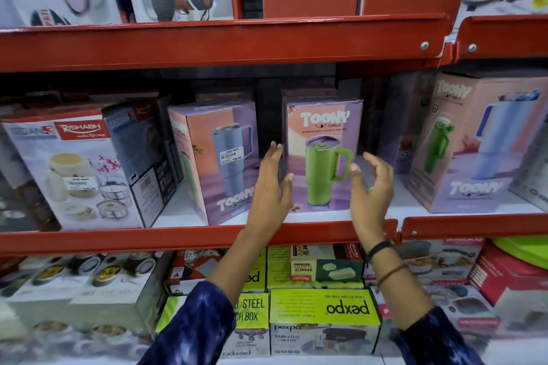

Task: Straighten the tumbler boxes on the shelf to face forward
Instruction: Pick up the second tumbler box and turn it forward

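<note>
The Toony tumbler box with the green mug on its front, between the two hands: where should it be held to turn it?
Hold the green-mug Toony box by its two tall side faces, coming from the front, left hand and right hand either side. It stands upright with open gaps beside it, and both hands are already spread there, so a two-sided grip probably suits.

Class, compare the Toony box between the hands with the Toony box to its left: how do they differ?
The middle box faces forward; the left box is turned at an angle, showing a side. The middle box pictures a green tumbler, the left box a blue one with a price sticker. Both stand upright on the same shelf.
</note>
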{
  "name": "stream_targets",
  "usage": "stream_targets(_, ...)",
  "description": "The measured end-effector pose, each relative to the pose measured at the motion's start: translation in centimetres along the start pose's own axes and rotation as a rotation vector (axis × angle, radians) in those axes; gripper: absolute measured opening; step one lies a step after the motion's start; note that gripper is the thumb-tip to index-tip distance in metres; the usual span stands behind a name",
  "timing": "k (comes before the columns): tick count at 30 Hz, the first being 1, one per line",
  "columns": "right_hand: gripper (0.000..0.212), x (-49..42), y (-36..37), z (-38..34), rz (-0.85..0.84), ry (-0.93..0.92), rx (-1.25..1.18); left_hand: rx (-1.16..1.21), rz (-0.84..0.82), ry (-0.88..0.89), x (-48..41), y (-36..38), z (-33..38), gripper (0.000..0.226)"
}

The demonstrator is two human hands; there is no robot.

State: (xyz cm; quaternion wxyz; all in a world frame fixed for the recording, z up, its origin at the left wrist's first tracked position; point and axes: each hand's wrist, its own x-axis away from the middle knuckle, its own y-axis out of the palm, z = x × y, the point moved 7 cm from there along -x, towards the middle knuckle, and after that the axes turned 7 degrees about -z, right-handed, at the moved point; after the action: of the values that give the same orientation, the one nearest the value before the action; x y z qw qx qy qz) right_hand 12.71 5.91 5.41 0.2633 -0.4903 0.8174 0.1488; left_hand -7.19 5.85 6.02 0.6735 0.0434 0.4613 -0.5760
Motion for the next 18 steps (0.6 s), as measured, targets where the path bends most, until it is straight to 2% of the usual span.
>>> stream_targets(2,0.025,2.2,1.4,-2.3,-0.020,-0.132,0.003,-0.067,0.121,0.106,1.2,-1.8,0.6,0.048)
stream_targets(5,0.031,5.0,5.0,-4.4,-0.140,-0.179,-0.032,-0.137,0.288,0.224,3.0,-4.7,0.5,0.042)
stream_targets(7,0.033,6.5,7.3,-5.6,-0.182,-0.207,-0.077,-0.166,0.361,0.242,4.0,-6.7,-0.1,0.039)
stream_targets(12,0.043,9.2,13.3,-7.2,-0.285,-0.169,-0.161,-0.106,0.439,0.109,5.3,-11.8,-3.9,0.040)
stream_targets(18,0.066,11.0,19.7,-7.2,-0.389,-0.107,-0.064,0.164,0.331,-0.092,4.0,-14.9,-8.8,0.042)
